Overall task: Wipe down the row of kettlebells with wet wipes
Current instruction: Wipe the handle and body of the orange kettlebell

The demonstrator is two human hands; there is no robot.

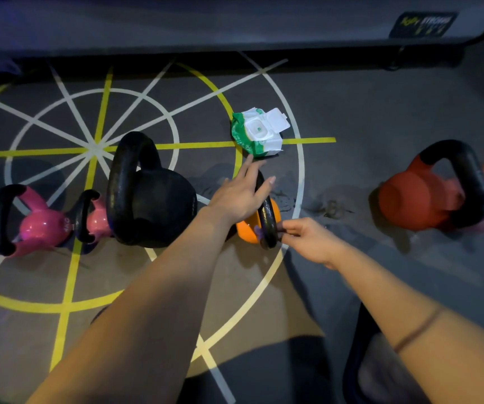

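Left hand point(239, 196): centre of the frame, fingers spread and reaching toward the pack of wipes; it grasps nothing, and its palm lies over the top of the orange kettlebell's handle.
Right hand point(308, 240): just right of centre, fingertips pinched against the near side of the same handle; whether a wipe is held there cannot be told.
Orange kettlebell point(246, 228): centre of the frame, black handle, standing on the floor between the two hands.
Black kettlebell point(153, 199): the largest in the row, immediately left of the orange one.
Pink kettlebells point(42, 225): two, with black handles, at the left of the frame beside the black one.
Red kettlebell point(418, 202): right of the frame, well apart from the orange one; a blurred pink shape sits behind it at the edge.
Pack of wet wipes point(259, 132): green and white, lid flipped open, lying on the floor above centre, just beyond the left fingertips.
Floor point(351, 112): grey, marked with white and yellow circles and radiating lines.
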